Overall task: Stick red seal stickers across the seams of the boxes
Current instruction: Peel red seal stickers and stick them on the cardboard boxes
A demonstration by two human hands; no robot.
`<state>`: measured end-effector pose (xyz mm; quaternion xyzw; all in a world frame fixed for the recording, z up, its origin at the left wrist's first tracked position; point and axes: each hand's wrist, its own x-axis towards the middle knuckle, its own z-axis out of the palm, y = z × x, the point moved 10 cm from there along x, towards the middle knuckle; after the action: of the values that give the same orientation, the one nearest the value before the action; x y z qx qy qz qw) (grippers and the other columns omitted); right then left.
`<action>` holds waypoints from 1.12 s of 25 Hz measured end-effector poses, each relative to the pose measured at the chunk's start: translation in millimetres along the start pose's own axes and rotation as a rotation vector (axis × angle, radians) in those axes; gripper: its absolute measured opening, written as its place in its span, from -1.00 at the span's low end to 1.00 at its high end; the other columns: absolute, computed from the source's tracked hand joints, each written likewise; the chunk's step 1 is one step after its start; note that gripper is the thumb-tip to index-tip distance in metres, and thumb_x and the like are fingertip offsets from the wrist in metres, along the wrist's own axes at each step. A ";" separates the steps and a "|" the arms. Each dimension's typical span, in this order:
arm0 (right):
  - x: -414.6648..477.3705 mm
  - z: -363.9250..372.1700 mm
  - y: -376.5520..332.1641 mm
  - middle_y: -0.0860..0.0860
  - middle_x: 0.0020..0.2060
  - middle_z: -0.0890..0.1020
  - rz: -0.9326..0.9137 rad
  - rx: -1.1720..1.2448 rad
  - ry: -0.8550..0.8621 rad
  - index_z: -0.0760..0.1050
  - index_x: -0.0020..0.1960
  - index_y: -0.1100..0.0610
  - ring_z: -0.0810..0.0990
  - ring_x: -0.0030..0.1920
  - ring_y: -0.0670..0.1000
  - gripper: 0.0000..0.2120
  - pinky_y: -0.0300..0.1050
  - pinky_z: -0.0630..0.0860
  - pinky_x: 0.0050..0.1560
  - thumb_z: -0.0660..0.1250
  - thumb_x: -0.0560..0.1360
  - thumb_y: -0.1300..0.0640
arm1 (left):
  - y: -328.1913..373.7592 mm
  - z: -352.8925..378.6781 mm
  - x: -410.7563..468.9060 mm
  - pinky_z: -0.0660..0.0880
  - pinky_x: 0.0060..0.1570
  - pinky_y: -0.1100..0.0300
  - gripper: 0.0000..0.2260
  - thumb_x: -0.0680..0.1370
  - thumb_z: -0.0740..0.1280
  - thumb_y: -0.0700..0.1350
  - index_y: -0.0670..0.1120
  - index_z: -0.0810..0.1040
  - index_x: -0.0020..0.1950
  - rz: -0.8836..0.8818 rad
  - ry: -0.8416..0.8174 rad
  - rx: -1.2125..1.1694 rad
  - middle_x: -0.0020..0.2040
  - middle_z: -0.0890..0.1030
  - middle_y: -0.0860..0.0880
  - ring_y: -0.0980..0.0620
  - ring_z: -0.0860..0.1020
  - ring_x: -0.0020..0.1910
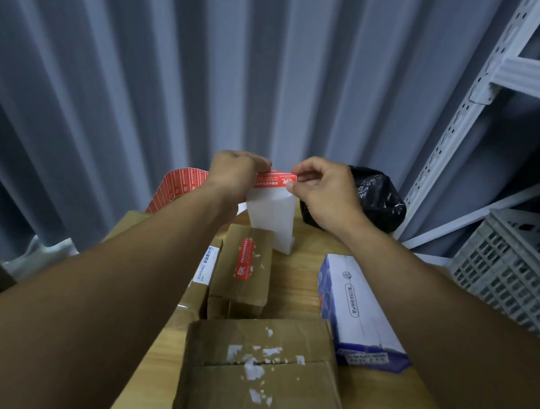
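Our left hand (235, 173) and right hand (324, 192) hold the work raised over the light wooden table (298, 283). The large brown cardboard box (260, 373), nearest us, shows a bare seam. The left hand grips the white backing strip (271, 217); the right hand pinches one end of the red rectangular seal sticker (275, 179) at the strip's top. We judge peeling to be the step in hand; next, we must free the sticker and lay it squarely across that seam.

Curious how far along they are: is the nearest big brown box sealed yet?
Unsealed: the big brown box shows only white scraps along its seam, nothing red across it.
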<state>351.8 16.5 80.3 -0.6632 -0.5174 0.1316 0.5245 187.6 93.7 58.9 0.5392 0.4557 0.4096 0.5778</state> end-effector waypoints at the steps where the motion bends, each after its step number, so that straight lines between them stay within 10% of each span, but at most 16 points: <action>1: -0.2 -0.8 1.0 -0.05 -0.25 0.67 -0.012 -0.033 0.016 0.63 -0.15 0.01 0.65 -0.21 0.00 -0.85 0.05 0.65 0.01 0.54 0.42 0.23 | -0.6 0.2 0.0 0.64 0.06 0.03 -0.90 0.54 0.41 -0.24 -0.09 0.68 -0.15 -0.005 0.004 -0.011 -0.11 0.70 -0.10 -0.11 0.69 -0.04; 20: -25.0 -31.5 -8.4 0.00 -0.34 0.58 -0.052 -0.111 -0.023 0.63 -0.16 0.20 0.43 -0.37 -0.15 -0.94 -0.20 0.46 -0.23 0.50 0.44 0.27 | -29.9 20.4 -1.9 0.56 0.18 -0.04 -0.73 0.64 0.27 0.04 -0.07 0.50 0.28 -0.172 -0.059 -0.053 0.08 0.63 -0.12 -0.07 0.62 0.01; 28: -49.3 -74.8 -11.6 -0.04 -0.38 0.53 0.082 -0.103 0.031 0.58 -0.24 0.04 0.51 -0.28 -0.03 -0.81 0.01 0.58 -0.11 0.49 0.47 0.25 | -15.7 28.6 -35.0 0.32 0.46 -0.08 -0.52 0.67 0.20 0.13 -0.14 0.45 0.47 -0.131 -0.166 0.087 0.44 0.47 -0.12 -0.14 0.42 0.43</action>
<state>378.0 -66.9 103.0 -0.7119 -0.4878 0.1158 0.4918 206.3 51.5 46.4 0.5648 0.4577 0.3048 0.6153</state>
